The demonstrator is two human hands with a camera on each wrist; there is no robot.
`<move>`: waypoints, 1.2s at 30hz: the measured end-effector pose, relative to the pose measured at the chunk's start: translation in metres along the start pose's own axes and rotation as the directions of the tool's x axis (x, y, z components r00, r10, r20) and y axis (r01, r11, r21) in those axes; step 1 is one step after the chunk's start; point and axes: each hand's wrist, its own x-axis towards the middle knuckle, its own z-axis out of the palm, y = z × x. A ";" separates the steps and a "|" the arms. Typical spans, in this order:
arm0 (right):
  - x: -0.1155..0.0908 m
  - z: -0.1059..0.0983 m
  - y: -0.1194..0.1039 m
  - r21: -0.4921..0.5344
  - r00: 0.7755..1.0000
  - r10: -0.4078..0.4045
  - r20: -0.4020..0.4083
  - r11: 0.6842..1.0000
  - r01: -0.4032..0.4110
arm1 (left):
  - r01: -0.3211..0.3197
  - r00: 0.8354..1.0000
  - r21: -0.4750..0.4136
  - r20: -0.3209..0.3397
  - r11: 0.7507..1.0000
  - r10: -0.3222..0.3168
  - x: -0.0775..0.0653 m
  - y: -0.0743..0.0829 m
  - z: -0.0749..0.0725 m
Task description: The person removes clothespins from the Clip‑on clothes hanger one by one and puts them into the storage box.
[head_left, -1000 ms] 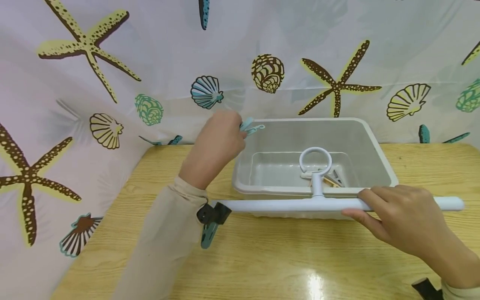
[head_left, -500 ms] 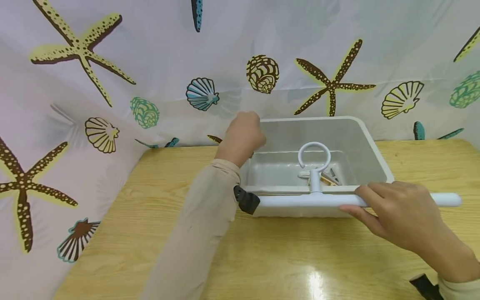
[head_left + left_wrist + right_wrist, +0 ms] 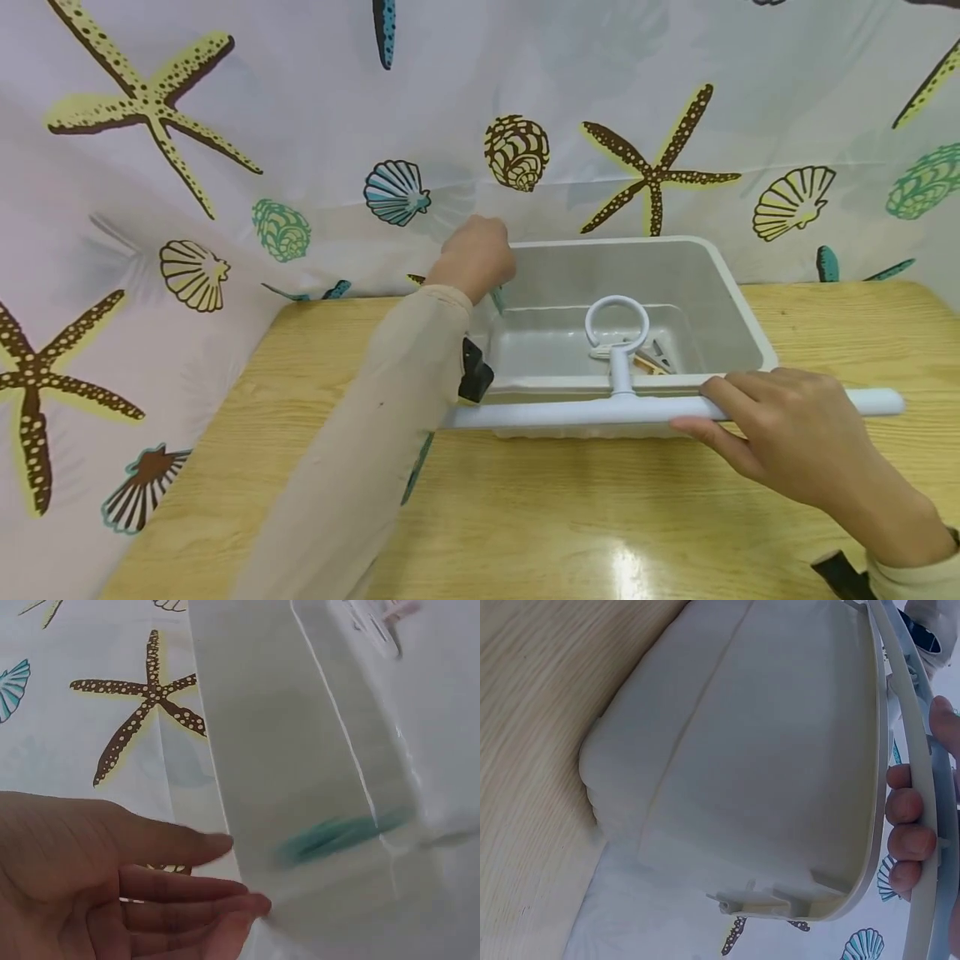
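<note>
My left hand (image 3: 476,254) is over the left end of a grey plastic bin (image 3: 615,382), thumb and fingers parted. Below it a blurred teal clothespin (image 3: 337,838) is loose in the air inside the bin, touching no finger. My right hand (image 3: 795,433) grips the right part of a white hanger (image 3: 570,412), its fingers (image 3: 911,844) curled round the bar. The hanger's round hook stands up before the bin's near rim. From the hanger's left part, partly behind my left sleeve, hangs another teal clip (image 3: 417,471).
Several clothespins (image 3: 655,358) in white, grey and wood tones lie on the bin's floor. A light wooden table (image 3: 570,517) bears the bin. Behind it hangs a white curtain (image 3: 450,92) printed with starfish and shells.
My left hand has moved right from the bin's left edge to over its inside and let go of the teal clothespin, which drops. The right hand keeps its grip on the hanger.
</note>
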 end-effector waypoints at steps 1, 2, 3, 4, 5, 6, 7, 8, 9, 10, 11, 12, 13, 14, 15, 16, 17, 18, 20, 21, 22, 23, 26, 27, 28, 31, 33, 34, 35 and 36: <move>0.000 0.000 0.000 -0.001 1.000 0.001 0.002 1.000 -0.001 | 0.000 1.000 0.005 0.005 1.000 0.000 0.000 -0.001 -0.001; 0.000 -0.001 0.000 0.000 1.000 0.003 0.003 1.000 -0.003 | 0.000 1.000 0.013 0.013 1.000 0.000 -0.001 -0.001 -0.002; -0.001 -0.001 0.000 0.001 1.000 0.006 0.009 1.000 -0.006 | -0.001 1.000 0.025 0.014 1.000 0.001 -0.002 -0.001 -0.004; -0.001 -0.001 0.000 0.003 1.000 0.007 0.010 1.000 -0.007 | -0.005 1.000 0.038 0.015 0.999 0.004 -0.004 -0.001 -0.007; -0.001 -0.001 0.000 0.003 1.000 0.008 0.009 1.000 -0.008 | -0.011 1.000 0.053 0.018 0.999 0.010 -0.007 -0.001 -0.010; -0.001 -0.002 0.000 0.002 1.000 0.012 0.015 1.000 -0.012 | -0.017 1.000 0.056 0.022 0.998 0.015 -0.009 -0.001 -0.012; -0.001 -0.002 0.001 0.001 1.000 0.016 0.020 1.000 -0.016 | -0.021 1.000 0.059 0.023 0.998 0.020 -0.011 0.000 -0.014; -0.001 -0.002 0.001 0.002 1.000 0.018 0.021 1.000 -0.018 | -0.030 0.999 0.064 0.026 0.997 0.028 -0.014 0.000 -0.016; -0.001 -0.002 0.001 0.001 1.000 0.018 0.021 1.000 -0.018 | -0.042 0.999 0.068 0.023 0.997 0.041 -0.018 0.001 -0.017; -0.001 -0.002 0.002 0.001 1.000 0.015 0.013 1.000 -0.015 | -0.056 0.998 0.069 0.023 0.996 0.055 -0.023 0.001 -0.018; -0.001 -0.002 0.002 0.000 1.000 0.015 0.014 1.000 -0.015 | -0.069 0.997 0.069 0.021 0.995 0.068 -0.027 0.001 -0.019; -0.001 -0.002 0.003 0.001 1.000 0.017 0.016 1.000 -0.017 | -0.085 0.996 0.068 0.017 0.994 0.084 -0.033 0.001 -0.018; -0.001 -0.002 0.003 0.001 1.000 0.017 0.014 1.000 -0.017 | -0.108 0.994 0.068 0.011 0.992 0.108 -0.039 0.001 -0.018; -0.001 -0.001 0.004 0.000 1.000 0.016 0.014 1.000 -0.016 | -0.128 0.992 0.065 0.008 0.990 0.127 -0.046 0.000 -0.017; -0.001 -0.001 0.004 -0.002 1.000 0.017 0.016 1.000 -0.017 | -0.147 0.989 0.056 0.004 0.988 0.147 -0.052 -0.002 -0.015; -0.001 -0.001 0.005 -0.003 1.000 0.017 0.017 1.000 -0.017 | -0.167 0.986 0.046 -0.002 0.985 0.168 -0.060 -0.004 -0.014; -0.001 -0.002 0.006 -0.004 1.000 0.017 0.014 1.000 -0.016 | -0.183 0.983 0.031 -0.010 0.983 0.183 -0.067 -0.006 -0.012; -0.001 -0.002 0.007 -0.004 1.000 0.014 0.008 1.000 -0.014 | -0.204 0.979 0.016 -0.026 0.979 0.204 -0.074 -0.010 -0.010; -0.001 -0.002 0.008 -0.005 1.000 0.011 -0.001 1.000 -0.011 | -0.232 0.971 -0.007 -0.067 0.973 0.231 -0.089 -0.018 -0.006; -0.001 -0.002 0.008 -0.005 1.000 0.012 -0.002 1.000 -0.012 | -0.245 0.966 -0.019 -0.092 0.969 0.242 -0.097 -0.022 -0.004; -0.001 -0.002 0.008 -0.007 1.000 0.014 0.001 1.000 -0.014 | -0.253 0.963 -0.044 -0.110 0.967 0.247 -0.104 -0.027 -0.002; -0.001 -0.002 0.008 -0.005 1.000 0.016 -0.002 1.000 -0.016 | -0.257 0.960 -0.067 -0.131 0.964 0.246 -0.111 -0.032 0.000; 0.001 -0.004 0.006 -0.009 1.000 0.016 -0.014 1.000 -0.016 | -0.264 0.951 -0.149 -0.207 0.953 0.231 -0.127 -0.048 0.006; 0.002 -0.004 0.006 -0.014 1.000 0.013 -0.023 1.000 -0.013 | -0.266 0.946 -0.175 -0.236 0.948 0.222 -0.132 -0.054 0.008; 0.003 -0.005 0.005 -0.018 0.999 0.009 -0.036 1.000 -0.010 | -0.269 0.940 -0.196 -0.266 0.943 0.213 -0.136 -0.059 0.009; 0.006 -0.009 0.004 -0.023 0.998 0.009 -0.070 1.000 -0.011 | -0.277 0.920 -0.218 -0.342 0.936 0.192 -0.145 -0.073 0.014; 0.007 -0.012 0.004 -0.019 0.996 0.017 -0.085 1.000 -0.019 | -0.274 0.919 -0.221 -0.346 0.936 0.187 -0.148 -0.077 0.019; 0.008 -0.013 0.005 -0.021 0.996 0.020 -0.088 1.000 -0.021 | -0.273 0.925 -0.221 -0.329 0.936 0.192 -0.149 -0.078 0.022; 0.007 -0.014 0.006 -0.023 0.996 0.021 -0.090 0.999 -0.023 | -0.272 0.931 -0.222 -0.308 0.936 0.197 -0.149 -0.079 0.026; 0.007 -0.014 0.007 -0.031 0.996 0.020 -0.091 0.999 -0.023 | -0.267 0.938 -0.228 -0.286 0.936 0.197 -0.148 -0.079 0.029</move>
